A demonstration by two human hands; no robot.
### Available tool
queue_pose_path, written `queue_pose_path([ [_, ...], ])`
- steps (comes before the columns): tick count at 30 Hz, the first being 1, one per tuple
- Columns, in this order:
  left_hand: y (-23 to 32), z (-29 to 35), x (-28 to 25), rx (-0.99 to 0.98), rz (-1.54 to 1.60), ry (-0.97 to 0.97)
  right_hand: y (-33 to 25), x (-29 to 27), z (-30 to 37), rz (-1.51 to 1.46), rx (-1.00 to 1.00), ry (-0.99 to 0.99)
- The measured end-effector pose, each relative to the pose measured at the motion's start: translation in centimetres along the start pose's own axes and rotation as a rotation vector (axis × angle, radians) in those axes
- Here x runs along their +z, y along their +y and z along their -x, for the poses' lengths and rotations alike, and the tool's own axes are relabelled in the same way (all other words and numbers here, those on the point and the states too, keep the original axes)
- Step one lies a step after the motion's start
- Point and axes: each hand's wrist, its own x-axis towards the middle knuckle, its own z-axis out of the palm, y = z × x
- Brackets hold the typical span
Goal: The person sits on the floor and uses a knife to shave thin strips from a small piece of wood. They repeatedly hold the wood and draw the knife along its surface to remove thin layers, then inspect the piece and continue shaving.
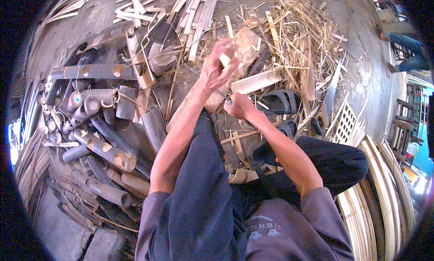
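Note:
My left hand (219,65), a little blurred, is closed round a short pale piece of bamboo or wood (228,55) above a rough wooden block (247,38). Closer to me, my right hand (240,106) makes a fist on a narrow metal tool (223,96), perhaps a knife; its handle is hidden in the fingers. The tool's thin dark end points up and left, below my left hand and apart from the pale piece. A split bamboo length (256,81) lies just beyond my right hand. One dark sandal (279,102) is to its right.
Cut bamboo tubes (101,143) are heaped at left. Flat slats (196,16) and a pile of shavings (294,30) lie ahead. On the right are a handsaw (333,87), a woven lattice (346,121) and long bundled strips (384,193). Another person's legs (407,53) show far right.

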Motion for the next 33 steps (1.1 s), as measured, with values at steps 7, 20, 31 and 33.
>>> queue_pose_path([
  [7, -1.4, 4.9, -5.0, -0.125, -0.199, 0.396, 1.8, -2.2, 7.1, -0.298, 0.202, 0.398],
  [20, 5.1, 9.8, -5.7, -0.479, -0.023, 0.559, 1.5, 2.8, 11.5, -0.246, 0.151, 0.217],
  [31, 5.7, 11.7, -3.7, -0.648, 0.242, 0.654, -2.1, 3.8, 11.0, -0.272, 0.041, 0.062],
  [33, 6.6, 11.3, -4.3, -0.745, 0.083, 0.471, -3.7, 2.9, 11.1, -0.292, 0.012, 0.058],
])
